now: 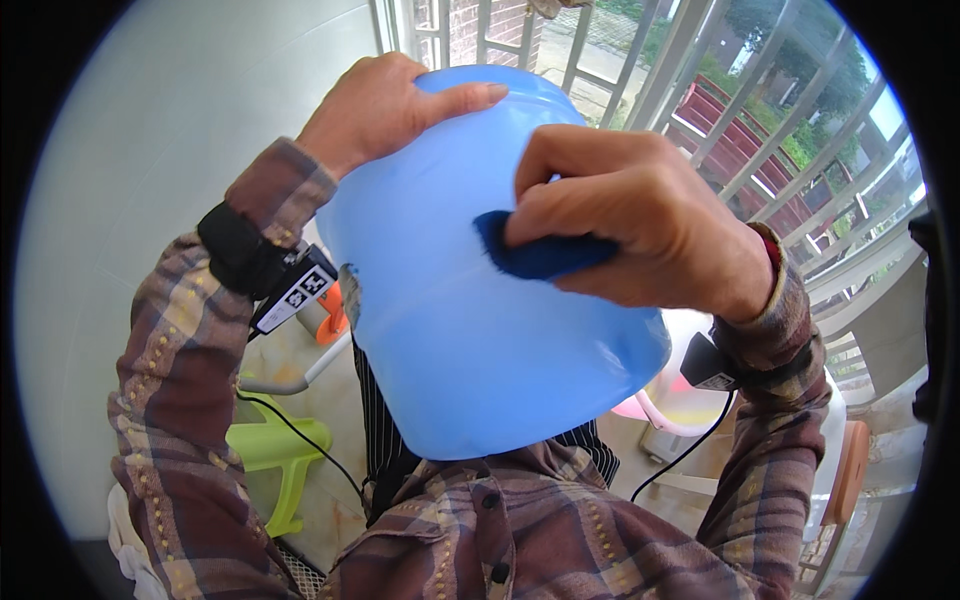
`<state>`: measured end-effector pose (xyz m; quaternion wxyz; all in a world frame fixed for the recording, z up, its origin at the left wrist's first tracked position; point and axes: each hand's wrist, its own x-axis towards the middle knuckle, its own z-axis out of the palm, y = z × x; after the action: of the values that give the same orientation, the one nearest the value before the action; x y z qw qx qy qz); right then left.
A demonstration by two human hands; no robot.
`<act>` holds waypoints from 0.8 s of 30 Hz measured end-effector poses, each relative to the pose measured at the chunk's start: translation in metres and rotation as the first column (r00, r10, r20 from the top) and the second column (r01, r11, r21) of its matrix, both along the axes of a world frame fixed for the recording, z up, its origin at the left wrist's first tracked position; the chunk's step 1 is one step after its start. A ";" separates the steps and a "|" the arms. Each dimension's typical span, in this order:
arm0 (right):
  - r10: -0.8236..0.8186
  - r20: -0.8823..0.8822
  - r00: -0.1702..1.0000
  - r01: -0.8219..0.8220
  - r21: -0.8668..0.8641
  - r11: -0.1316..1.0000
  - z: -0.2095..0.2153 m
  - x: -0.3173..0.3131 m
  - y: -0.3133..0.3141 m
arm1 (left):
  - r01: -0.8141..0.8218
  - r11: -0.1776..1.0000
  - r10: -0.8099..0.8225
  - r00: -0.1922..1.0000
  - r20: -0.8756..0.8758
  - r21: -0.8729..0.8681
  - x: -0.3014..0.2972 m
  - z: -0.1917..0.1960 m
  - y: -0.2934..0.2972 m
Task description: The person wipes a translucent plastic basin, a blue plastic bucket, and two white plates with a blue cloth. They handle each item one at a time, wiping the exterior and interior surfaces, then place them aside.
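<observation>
A large light-blue plastic bucket (470,330) is held up close in front of me, its bottom turned away toward the window. My left hand (375,105) grips its far upper edge, thumb lying across the blue plastic. My right hand (640,225) presses a dark blue cloth (535,255) against the bucket's side, fingers curled over the cloth. Both wrists wear black straps with small devices and thin cables.
A white wall (160,150) stands at the left. White window bars (720,110) run across the top right, with greenery and red roofing outside. Below sit a lime-green plastic stool (270,450), an orange and white object (325,315) and a pink and white object (665,400).
</observation>
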<state>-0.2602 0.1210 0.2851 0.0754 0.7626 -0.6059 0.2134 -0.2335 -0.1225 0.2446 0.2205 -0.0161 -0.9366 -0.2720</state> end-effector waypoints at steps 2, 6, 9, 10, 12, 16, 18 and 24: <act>0.015 -0.158 0.987 -0.013 0.015 1.000 0.002 0.018 -0.018 | 0.017 1.000 -0.017 1.000 0.015 0.012 -0.002 -0.001 -0.001; 0.151 -0.219 0.964 -0.130 0.107 0.986 0.002 0.044 -0.058 | -0.024 0.997 0.025 1.000 0.006 -0.075 -0.010 0.005 0.001; 0.221 -0.335 0.916 -0.218 0.049 0.975 -0.008 0.072 -0.070 | -0.003 0.991 -0.003 0.999 -0.042 -0.132 -0.022 0.008 0.006; 0.249 -0.290 0.924 -0.218 0.134 0.967 -0.011 0.079 -0.073 | -0.004 0.983 -0.003 0.999 -0.041 -0.181 -0.026 0.010 0.007; 0.221 -0.370 0.902 -0.142 0.229 0.963 -0.014 0.081 -0.076 | 0.035 0.981 -0.039 0.999 -0.019 -0.191 -0.027 0.010 0.004; 0.065 -0.409 0.910 -0.011 0.132 0.991 0.000 0.054 -0.053 | 0.061 0.992 -0.061 0.998 0.000 -0.109 -0.016 0.008 -0.006; -0.023 -0.211 0.977 0.052 0.133 0.990 0.006 0.036 -0.033 | 0.048 0.996 -0.054 0.995 -0.086 -0.070 -0.010 0.004 -0.002; -0.280 0.105 0.954 0.290 -0.102 0.952 -0.013 -0.012 0.028 | 0.133 0.927 -0.156 0.987 0.036 0.352 0.006 0.018 0.001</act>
<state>-0.2721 0.1493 0.2725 0.1226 0.6511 -0.6989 0.2693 -0.2276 -0.1218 0.2624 0.1694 -0.0370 -0.8765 -0.4492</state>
